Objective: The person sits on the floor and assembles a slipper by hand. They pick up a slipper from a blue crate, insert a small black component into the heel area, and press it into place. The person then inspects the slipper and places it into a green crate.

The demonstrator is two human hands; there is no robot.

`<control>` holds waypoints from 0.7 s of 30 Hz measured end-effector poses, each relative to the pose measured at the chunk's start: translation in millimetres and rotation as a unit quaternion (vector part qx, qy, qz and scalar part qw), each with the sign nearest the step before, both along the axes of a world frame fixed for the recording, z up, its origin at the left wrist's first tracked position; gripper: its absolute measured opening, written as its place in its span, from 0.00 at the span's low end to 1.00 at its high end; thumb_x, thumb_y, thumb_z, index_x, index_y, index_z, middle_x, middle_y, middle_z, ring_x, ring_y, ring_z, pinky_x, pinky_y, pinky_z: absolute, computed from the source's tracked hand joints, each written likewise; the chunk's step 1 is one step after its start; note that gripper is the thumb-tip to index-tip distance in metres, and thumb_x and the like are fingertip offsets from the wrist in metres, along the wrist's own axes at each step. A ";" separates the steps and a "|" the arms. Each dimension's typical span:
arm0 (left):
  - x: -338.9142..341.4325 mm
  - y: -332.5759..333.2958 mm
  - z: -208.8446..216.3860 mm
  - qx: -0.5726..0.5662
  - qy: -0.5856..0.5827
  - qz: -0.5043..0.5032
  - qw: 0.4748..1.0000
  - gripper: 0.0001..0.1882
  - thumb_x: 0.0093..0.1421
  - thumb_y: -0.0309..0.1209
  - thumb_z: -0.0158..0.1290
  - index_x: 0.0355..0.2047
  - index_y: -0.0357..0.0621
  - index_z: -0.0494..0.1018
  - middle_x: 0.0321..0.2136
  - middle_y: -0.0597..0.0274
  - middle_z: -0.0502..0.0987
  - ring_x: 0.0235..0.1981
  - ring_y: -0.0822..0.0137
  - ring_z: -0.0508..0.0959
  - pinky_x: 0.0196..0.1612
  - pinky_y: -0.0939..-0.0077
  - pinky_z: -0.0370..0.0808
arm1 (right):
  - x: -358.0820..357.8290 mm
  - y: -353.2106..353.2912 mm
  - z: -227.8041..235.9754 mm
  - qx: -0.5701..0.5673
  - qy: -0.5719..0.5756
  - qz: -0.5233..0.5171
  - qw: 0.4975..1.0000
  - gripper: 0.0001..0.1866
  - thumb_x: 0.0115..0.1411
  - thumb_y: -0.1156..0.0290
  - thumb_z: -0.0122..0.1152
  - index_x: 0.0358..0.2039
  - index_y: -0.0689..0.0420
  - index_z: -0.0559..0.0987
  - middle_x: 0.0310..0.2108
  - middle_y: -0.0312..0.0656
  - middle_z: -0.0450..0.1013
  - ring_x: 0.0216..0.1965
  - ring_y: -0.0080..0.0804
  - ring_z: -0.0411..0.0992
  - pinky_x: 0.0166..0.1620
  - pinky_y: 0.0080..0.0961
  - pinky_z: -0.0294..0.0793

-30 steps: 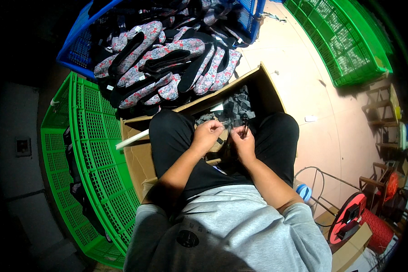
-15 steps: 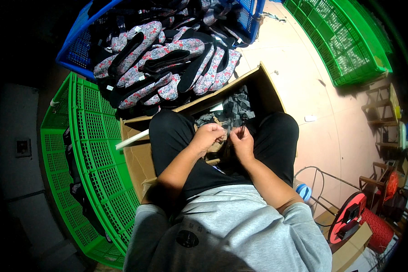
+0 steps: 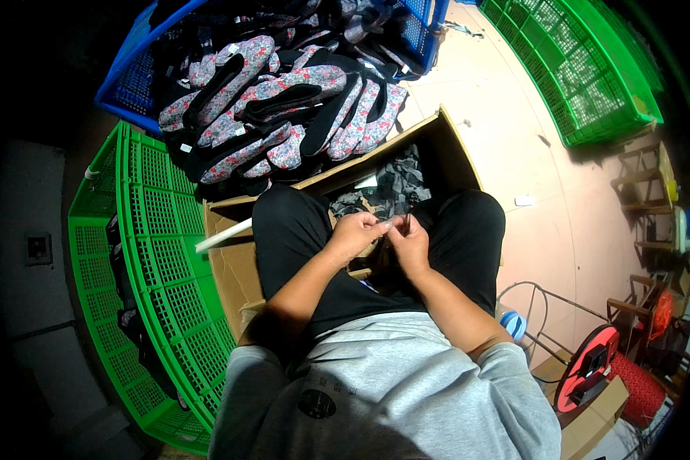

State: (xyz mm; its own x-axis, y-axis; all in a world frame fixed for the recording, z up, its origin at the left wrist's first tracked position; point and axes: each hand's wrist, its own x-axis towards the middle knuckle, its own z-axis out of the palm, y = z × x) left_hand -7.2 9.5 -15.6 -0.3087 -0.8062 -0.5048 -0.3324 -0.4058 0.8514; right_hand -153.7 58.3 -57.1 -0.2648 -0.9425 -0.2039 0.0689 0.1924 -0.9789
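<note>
Grey scrap [image 3: 387,223] is pinched by left hand [image 3: 355,234] and right hand [image 3: 410,244];
likely light, limp; best held by its edges

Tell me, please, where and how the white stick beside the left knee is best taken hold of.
Probably near the left end of the white stick, pinched across its narrow width, coming from above and the left. It slants over the cardboard flap, that end jutting past toward the green crate, while its other end runs up to the left knee, seemingly leaving less finger room.
</note>
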 end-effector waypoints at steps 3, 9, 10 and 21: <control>0.8 -0.2 -5.7 -0.020 -0.034 0.003 0.999 0.10 0.62 0.34 0.56 0.30 0.39 0.76 0.23 0.70 0.74 0.24 0.79 0.70 0.29 0.82 0.67 | 1.3 1.0 1.4 -0.034 0.034 0.026 0.999 0.04 0.57 0.76 0.63 0.29 0.61 0.76 0.24 0.31 0.71 0.26 0.16 0.67 0.33 0.17 0.69; 4.4 -1.8 -11.1 0.068 0.059 0.035 0.995 0.08 0.64 0.31 0.54 0.29 0.40 0.74 0.22 0.69 0.74 0.23 0.78 0.71 0.28 0.83 0.69 | 1.9 -0.7 4.4 -0.006 0.012 0.007 1.000 0.04 0.58 0.76 0.62 0.29 0.61 0.75 0.24 0.32 0.72 0.25 0.17 0.69 0.32 0.17 0.70; 4.8 -2.2 -8.3 0.093 0.073 0.032 0.993 0.08 0.64 0.31 0.53 0.29 0.41 0.74 0.22 0.69 0.74 0.23 0.78 0.71 0.28 0.83 0.69 | 1.5 -1.0 2.7 -0.005 0.005 0.001 1.000 0.05 0.58 0.76 0.62 0.29 0.62 0.75 0.24 0.33 0.73 0.25 0.17 0.70 0.32 0.17 0.71; 7.2 -8.4 3.6 0.044 0.124 0.140 0.981 0.07 0.63 0.28 0.53 0.28 0.41 0.73 0.21 0.68 0.73 0.22 0.76 0.71 0.29 0.82 0.68 | -4.3 -6.3 -14.8 0.068 -0.135 -0.072 0.986 0.05 0.61 0.74 0.59 0.31 0.58 0.73 0.25 0.35 0.73 0.24 0.22 0.73 0.30 0.19 0.71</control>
State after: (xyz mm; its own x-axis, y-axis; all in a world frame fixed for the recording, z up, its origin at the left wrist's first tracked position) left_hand 0.0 1.2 -11.9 -0.2023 -0.8341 -0.5132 0.0154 -0.5266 0.8500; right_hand -158.0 52.0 -71.9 -0.3127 -0.8580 -0.4076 0.3595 0.2903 -0.8869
